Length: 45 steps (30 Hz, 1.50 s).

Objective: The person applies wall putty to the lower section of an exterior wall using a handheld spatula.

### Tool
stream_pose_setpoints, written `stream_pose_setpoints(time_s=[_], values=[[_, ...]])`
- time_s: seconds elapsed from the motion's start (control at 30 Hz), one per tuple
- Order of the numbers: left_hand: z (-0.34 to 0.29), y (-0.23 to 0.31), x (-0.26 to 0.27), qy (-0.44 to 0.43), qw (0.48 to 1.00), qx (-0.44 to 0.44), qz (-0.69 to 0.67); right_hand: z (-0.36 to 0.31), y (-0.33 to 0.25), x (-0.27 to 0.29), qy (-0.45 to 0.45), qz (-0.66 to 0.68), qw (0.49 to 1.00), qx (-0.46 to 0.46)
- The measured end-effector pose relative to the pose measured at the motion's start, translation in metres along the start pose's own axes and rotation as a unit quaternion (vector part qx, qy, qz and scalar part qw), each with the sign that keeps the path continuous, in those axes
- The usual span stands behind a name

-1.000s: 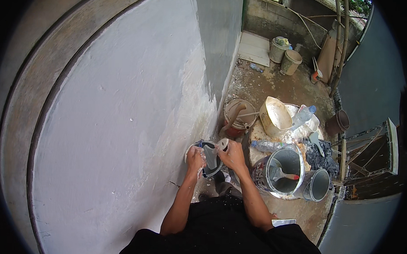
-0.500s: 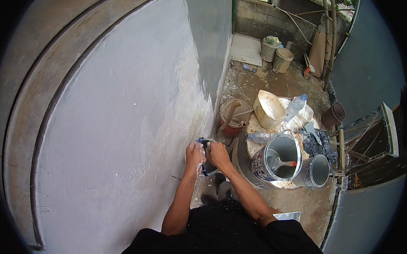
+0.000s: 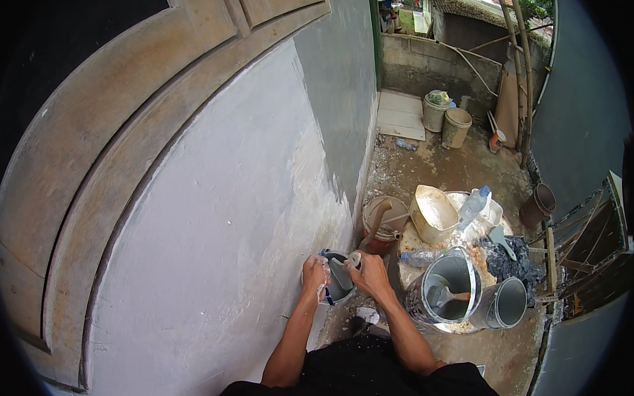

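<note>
One blue-edged tool (image 3: 329, 295) for the left hand (image 3: 315, 275), gripped with curled fingers, maybe a wide filling knife. Gripped a pale tool (image 3: 355, 258) in the right hand (image 3: 372, 274), maybe a scraper, with that grip closed too. Held both just over a small grey pail (image 3: 340, 293), close beside the pale wall (image 3: 214, 257). Could not tell the full shape of either tool, with so much hidden behind the fingers.

Judging by size, seemed light enough for one hand each. Looked stiff along the blue edge, not floppy like cloth, and likely hard to break. Seemed easy to let slip, though, with white smears on the left fingers, maybe wet. Probably best held by the handle end, away from any paste, with thumb on one side and fingers on the other. Called for a snug squeeze, not a hard one.

For the pail, seemed best to take hold of the rim. Likely heavier if full, but could not tell how full. Off to the right, saw a round, messy tabletop (image 3: 409, 245) with a big bucket (image 3: 453, 268), a brush (image 3: 442, 296) inside, and a smaller grey bucket (image 3: 510, 303) just beside.
</note>
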<state>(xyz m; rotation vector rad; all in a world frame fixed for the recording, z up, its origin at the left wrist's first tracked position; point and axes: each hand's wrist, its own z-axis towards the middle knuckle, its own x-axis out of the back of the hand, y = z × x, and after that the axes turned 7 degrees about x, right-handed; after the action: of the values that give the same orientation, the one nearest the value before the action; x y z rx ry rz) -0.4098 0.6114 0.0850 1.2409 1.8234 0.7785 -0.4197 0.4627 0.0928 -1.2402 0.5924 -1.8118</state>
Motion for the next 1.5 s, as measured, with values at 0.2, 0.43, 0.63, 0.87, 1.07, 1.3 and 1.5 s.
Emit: stream_pose_setpoints(time_s=[0.2, 0.43, 0.63, 0.87, 1.07, 1.3, 1.5], values=[[0.01, 0.007, -0.007, 0.018, 1.0, 0.003, -0.018, 0.018, -0.001, 0.008, -0.014, 0.025, 0.999, -0.037], [0.027, 0.003, -0.007, 0.008, 1.0, -0.006, -0.009, 0.03, 0.015, 0.014, -0.001, 0.011, 1.0, -0.016], [0.033, 0.006, -0.01, 0.021, 1.0, 0.005, -0.019, 0.037, 0.011, 0.021, -0.02, 0.032, 0.999, -0.015], [0.041, 0.005, -0.008, 0.003, 0.998, 0.03, -0.049, 0.041, 0.036, 0.018, 0.01, 0.02, 1.0, -0.004], [0.044, 0.0, -0.008, 0.003, 0.997, 0.028, -0.073, 0.053, 0.049, 0.029, 0.081, 0.073, 0.99, -0.087], [0.038, 0.0, -0.006, 0.019, 0.997, 0.027, -0.069, 0.148, -0.014, 0.071, 0.252, 0.25, 0.933, -0.056], [0.032, -0.008, -0.001, 0.028, 0.996, 0.028, -0.075, 0.27, -0.091, 0.125, 0.287, 0.575, 0.764, 0.053]])
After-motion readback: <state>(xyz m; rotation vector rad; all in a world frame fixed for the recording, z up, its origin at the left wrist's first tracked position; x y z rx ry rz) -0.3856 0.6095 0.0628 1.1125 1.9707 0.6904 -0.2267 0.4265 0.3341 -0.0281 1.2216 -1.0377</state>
